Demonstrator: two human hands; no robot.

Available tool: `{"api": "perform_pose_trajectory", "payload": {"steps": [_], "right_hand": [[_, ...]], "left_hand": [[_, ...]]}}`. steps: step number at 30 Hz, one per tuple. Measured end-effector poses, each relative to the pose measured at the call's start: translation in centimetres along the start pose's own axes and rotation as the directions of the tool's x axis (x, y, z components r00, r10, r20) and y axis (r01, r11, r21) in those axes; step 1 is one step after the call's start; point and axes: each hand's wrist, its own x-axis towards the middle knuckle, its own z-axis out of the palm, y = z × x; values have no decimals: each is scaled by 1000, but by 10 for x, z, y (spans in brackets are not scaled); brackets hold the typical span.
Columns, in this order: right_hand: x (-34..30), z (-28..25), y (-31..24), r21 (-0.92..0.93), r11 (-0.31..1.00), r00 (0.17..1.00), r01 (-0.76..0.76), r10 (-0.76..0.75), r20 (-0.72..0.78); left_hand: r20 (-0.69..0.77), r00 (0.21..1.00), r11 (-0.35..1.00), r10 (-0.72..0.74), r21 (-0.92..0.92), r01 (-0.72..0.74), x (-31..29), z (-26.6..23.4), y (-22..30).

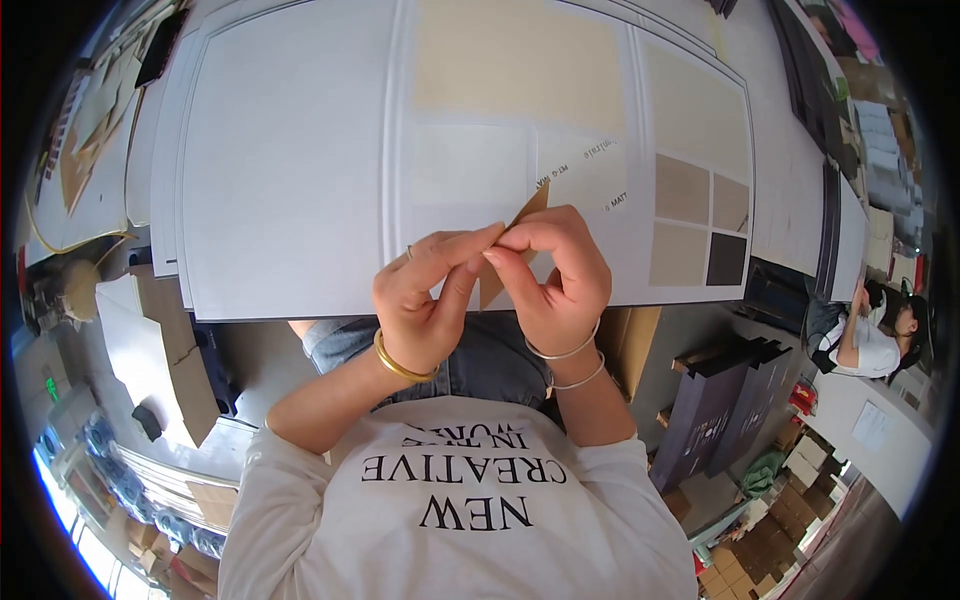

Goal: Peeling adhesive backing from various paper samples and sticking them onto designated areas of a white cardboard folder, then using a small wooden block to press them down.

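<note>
In front of my chest, my left hand (425, 290) and my right hand (562, 262) meet fingertip to fingertip. Both are closed in a pinch on a thin tan sheet (533, 203), which looks like paper and tilts up between the fingers. Part of the sheet is hidden behind my right hand. Just below the hands lies a large white folding sample board (290, 160) with colour swatches. Small dark lettering (580, 160) shows beyond my right hand; whether it is on the board or on a clear film, I cannot tell.
On the board's right panel are beige swatches (683, 188) and a black swatch (727, 259). Dark upright panels (715, 410) stand at the lower right. Another person (870, 330) is at the far right. A white carton (155, 350) stands at left; stacked cardboard boxes (760, 550) lie lower right.
</note>
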Motion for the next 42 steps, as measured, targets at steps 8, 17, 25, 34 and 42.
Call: {"api": "perform_pose_trajectory", "payload": {"steps": [8,17,25,34,42], "right_hand": [[-3,0,-3,58,994,995,-88,85,58],[-3,3,-5,40,994,993,-98,95,67],[-5,5,-3,22,996,995,-84,83,53],[-17,-7,-5,620,463,773,-633,427,470],[-26,-14,4,309,860,834,-407,212,510]], "left_hand": [[15,1000,999,-3,46,2,-4,-6,1],[10,1000,999,-7,37,7,-3,-9,-2],[2,1000,1000,-9,27,9,-6,-11,-4],[81,966,968,245,25,-248,-7,-24,-5],[171,962,975,215,12,-220,-18,-39,-9]]}}
